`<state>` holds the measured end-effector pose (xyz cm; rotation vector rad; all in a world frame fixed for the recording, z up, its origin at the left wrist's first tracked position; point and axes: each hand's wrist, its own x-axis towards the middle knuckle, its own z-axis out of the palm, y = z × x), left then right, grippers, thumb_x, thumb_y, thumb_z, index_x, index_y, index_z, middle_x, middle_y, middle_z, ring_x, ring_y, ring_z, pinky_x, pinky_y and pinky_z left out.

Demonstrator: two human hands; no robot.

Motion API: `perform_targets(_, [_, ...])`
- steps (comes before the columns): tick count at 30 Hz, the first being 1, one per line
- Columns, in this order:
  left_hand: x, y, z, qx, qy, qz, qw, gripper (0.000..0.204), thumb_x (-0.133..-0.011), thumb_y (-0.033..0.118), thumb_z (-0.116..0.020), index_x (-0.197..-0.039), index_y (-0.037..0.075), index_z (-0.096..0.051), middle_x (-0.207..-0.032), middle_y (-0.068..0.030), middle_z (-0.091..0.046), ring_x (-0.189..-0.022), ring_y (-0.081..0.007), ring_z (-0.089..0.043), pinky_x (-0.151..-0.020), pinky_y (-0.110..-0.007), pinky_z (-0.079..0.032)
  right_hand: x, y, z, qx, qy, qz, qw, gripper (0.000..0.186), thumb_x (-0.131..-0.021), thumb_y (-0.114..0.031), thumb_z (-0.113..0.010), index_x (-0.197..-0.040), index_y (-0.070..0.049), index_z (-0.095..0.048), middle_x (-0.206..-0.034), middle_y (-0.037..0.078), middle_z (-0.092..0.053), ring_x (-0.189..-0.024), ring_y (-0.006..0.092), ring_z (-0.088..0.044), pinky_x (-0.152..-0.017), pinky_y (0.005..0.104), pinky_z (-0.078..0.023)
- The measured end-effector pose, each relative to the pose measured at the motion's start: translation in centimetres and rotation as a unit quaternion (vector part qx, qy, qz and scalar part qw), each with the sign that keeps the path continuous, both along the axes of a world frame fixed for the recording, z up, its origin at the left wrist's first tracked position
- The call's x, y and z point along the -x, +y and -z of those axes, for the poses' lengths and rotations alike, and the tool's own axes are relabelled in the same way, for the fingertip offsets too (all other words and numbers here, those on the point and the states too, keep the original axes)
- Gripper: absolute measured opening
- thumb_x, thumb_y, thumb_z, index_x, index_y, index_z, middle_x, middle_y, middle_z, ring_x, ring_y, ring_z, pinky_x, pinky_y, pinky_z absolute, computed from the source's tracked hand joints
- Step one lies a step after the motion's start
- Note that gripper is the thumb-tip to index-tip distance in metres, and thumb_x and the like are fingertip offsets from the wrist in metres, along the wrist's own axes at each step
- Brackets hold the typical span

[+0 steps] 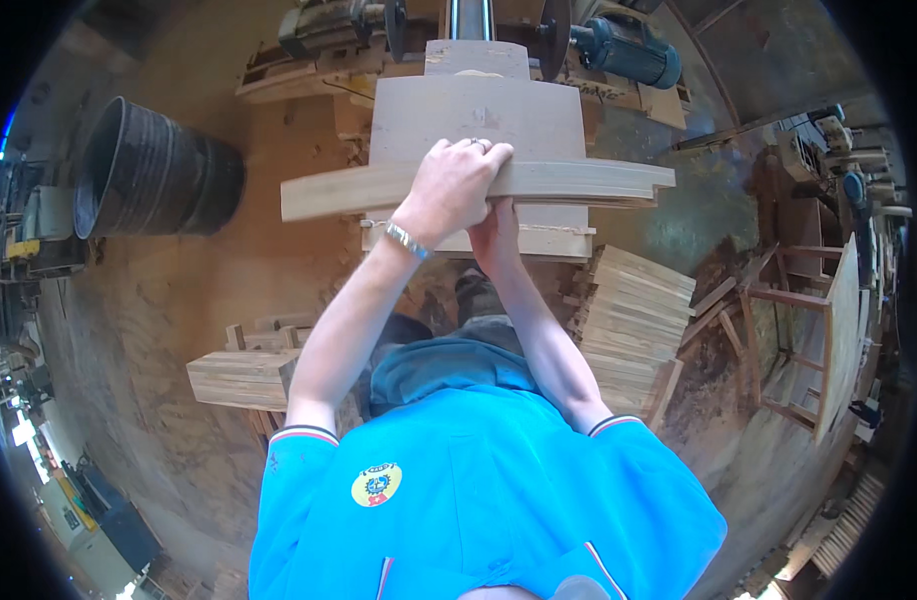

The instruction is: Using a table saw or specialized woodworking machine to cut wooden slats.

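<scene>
A long, slightly curved pale wooden slat (579, 178), with thin layered edges like several strips together at its right end, lies crosswise over a flat wooden panel (429, 118). My left hand (457, 185), with a metal bracelet at the wrist and a ring, is closed over the slat near its middle. My right hand (497, 232) grips its near edge from below, just to the right of the left hand. Most of the right hand's fingers are hidden under the wood.
Beyond the panel is a machine with dark discs (556, 35) and a blue-green motor (634, 52). A black drum (164, 170) stands at the left. Stacked wooden strips (634, 310) are close on my right, a wood bundle (241, 378) on my left, a wooden frame (804, 340) farther right.
</scene>
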<state>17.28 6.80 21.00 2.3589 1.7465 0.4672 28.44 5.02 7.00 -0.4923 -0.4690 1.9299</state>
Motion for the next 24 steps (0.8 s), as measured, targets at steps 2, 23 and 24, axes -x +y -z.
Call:
perform_targets(2, [0.1,4.1,1.8,0.030,-0.001,0.008,1.000,0.056,-0.059,0.010,-0.072,-0.112,0.008,-0.057,-0.097,-0.0117,-0.065,-0.093,-0.0281,-0.063,-0.079,-0.037,-0.050,0.5,2.8,1.8,0.016,0.010,-0.020,1.000,0.063,-0.091,-0.046,-0.054,-0.139,-0.012,-0.031,-0.133,0.007,-0.043,-0.122,0.0222,-0.045,-0.098,0.0447,-0.045])
perform_targets(23, [2.6,13.7,15.8,0.131,0.013,-0.073,0.989,0.059,-0.073,0.049,-0.070,-0.107,0.001,-0.062,-0.124,-0.0179,-0.052,-0.117,-0.0300,-0.047,-0.096,-0.050,-0.038,-5.9,7.8,0.6,0.021,-0.561,-0.219,0.798,0.047,-0.079,-0.037,-0.074,-0.101,0.003,-0.061,-0.084,0.010,-0.068,-0.081,0.0167,-0.067,-0.070,0.0280,-0.054])
perform_targets(24, [4.2,11.4,15.3,0.060,-0.062,-0.107,0.991,0.050,-0.077,0.040,-0.068,-0.108,0.001,-0.062,-0.121,-0.0178,-0.053,-0.116,-0.0299,-0.048,-0.095,-0.047,-0.038,-7.9,8.6,0.3,-0.150,-0.677,-0.139,0.707,0.038,-0.076,-0.034,-0.077,-0.094,-0.002,-0.065,-0.073,0.006,-0.066,-0.072,0.0124,-0.063,-0.066,0.0276,-0.052])
